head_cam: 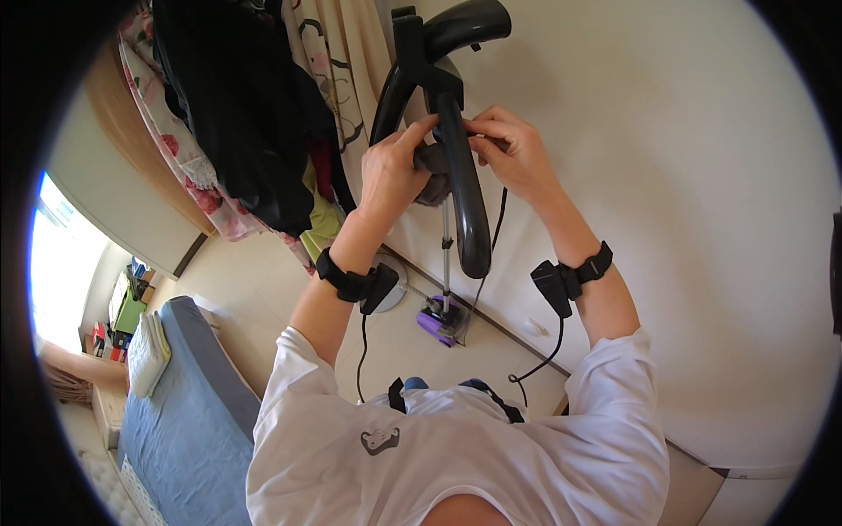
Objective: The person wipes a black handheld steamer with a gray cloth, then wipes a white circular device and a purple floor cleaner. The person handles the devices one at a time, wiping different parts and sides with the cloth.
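A glossy black curved plastic hanger (pixel 468 191) stands high before me, on top of a thin metal pole (pixel 446 263). My left hand (pixel 395 164) pinches something at the left side of the hanger's long arm, with dark grey fabric (pixel 434 167) bunched beside its fingers. My right hand (pixel 510 148) is at the arm's right side, thumb and fingers closed on a small dark part that is mostly hidden. The pole rises from a purple and black garment steamer base (pixel 442 322) on the floor.
Black clothing (pixel 237 118) and a floral cloth (pixel 174 144) hang at the left, by a patterned curtain (pixel 335 59). A pale wall (pixel 658 197) rises close on the right. A round grey stand base (pixel 388 289) is beside the steamer. A blue-covered bed (pixel 191 421) lies lower left.
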`<action>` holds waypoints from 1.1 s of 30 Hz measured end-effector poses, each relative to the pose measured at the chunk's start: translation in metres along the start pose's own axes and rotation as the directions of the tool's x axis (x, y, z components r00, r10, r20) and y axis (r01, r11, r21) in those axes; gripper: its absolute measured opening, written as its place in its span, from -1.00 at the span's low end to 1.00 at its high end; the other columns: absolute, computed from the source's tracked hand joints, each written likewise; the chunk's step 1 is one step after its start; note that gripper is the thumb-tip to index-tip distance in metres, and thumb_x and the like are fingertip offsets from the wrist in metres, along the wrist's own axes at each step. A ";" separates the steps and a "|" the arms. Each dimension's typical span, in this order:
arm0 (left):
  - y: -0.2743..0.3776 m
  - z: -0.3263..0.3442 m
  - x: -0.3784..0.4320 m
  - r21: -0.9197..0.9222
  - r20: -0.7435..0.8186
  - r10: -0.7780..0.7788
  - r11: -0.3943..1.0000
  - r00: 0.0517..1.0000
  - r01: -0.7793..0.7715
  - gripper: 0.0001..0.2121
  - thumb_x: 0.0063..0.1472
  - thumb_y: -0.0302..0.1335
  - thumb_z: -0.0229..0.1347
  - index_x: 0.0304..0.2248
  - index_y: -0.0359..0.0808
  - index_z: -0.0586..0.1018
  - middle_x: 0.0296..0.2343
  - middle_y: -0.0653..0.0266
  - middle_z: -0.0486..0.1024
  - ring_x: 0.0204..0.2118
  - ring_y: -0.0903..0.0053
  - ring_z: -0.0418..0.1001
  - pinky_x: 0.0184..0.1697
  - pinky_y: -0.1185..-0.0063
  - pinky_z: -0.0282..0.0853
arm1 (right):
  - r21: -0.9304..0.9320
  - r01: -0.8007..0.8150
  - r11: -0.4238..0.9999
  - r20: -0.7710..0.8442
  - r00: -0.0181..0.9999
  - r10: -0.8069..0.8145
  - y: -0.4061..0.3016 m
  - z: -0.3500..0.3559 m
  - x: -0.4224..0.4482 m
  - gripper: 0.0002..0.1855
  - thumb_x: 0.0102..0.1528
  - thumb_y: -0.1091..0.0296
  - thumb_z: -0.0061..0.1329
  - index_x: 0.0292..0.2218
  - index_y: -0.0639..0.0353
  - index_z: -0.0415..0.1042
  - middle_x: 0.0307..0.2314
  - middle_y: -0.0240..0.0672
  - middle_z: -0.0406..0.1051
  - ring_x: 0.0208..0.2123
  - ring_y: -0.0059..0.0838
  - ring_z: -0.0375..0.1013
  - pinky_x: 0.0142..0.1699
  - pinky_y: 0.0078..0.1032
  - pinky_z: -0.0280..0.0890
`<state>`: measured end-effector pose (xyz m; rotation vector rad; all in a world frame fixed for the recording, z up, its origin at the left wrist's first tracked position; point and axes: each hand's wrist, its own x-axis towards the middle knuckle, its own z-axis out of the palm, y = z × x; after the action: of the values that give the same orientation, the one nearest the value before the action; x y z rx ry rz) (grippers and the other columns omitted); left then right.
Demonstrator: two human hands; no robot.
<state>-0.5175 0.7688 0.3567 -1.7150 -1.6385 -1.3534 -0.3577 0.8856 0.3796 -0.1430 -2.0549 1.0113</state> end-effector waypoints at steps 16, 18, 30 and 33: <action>-0.017 -0.007 -0.015 0.156 -0.195 0.061 0.987 0.979 -0.030 -0.70 -0.15 -0.61 0.21 -0.32 -0.26 0.55 -0.63 0.27 0.47 -0.57 0.37 0.49 -0.49 0.57 0.39 | 0.072 -0.275 0.959 0.157 0.953 0.261 0.081 0.019 -0.068 -0.70 0.15 0.43 -0.06 -0.06 0.19 0.41 -0.28 -0.31 0.46 -0.21 -0.54 0.43 -0.08 -0.49 0.32; -0.021 -0.006 -0.017 0.156 -0.194 0.035 0.988 0.980 -0.004 -0.71 -0.13 -0.55 0.25 -0.32 -0.26 0.55 -0.62 0.26 0.49 -0.57 0.38 0.50 -0.48 0.58 0.40 | 0.046 -0.347 0.937 0.228 0.916 0.329 0.096 0.027 -0.081 -0.76 0.15 0.44 -0.09 -0.13 0.23 0.44 -0.35 -0.33 0.46 -0.27 -0.55 0.43 -0.12 -0.51 0.32; -0.044 0.023 -0.047 0.020 -0.149 -0.293 0.954 0.944 0.299 -0.61 -0.08 -0.23 0.35 -0.38 -0.36 0.54 -0.60 0.16 0.53 -0.54 0.30 0.54 -0.47 0.52 0.42 | -0.007 -0.273 0.962 -0.154 0.951 0.269 0.097 0.039 -0.073 -0.79 0.14 0.53 -0.16 -0.26 0.25 0.52 -0.57 -0.34 0.45 -0.51 -0.58 0.38 -0.37 -0.59 0.27; -0.046 0.028 -0.047 -0.037 -0.115 -0.350 0.937 0.930 0.348 -0.60 -0.05 -0.20 0.34 -0.39 -0.38 0.55 -0.57 0.13 0.56 -0.51 0.40 0.57 -0.43 0.56 0.44 | -0.024 -0.270 0.963 -0.173 0.950 0.262 0.104 0.041 -0.070 -0.78 0.14 0.53 -0.16 -0.24 0.27 0.53 -0.56 -0.34 0.45 -0.50 -0.58 0.40 -0.34 -0.61 0.28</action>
<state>-0.5422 0.7779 0.2904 -1.3604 -1.9307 -1.5981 -0.3656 0.9012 0.2485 -0.5253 -1.9387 1.0730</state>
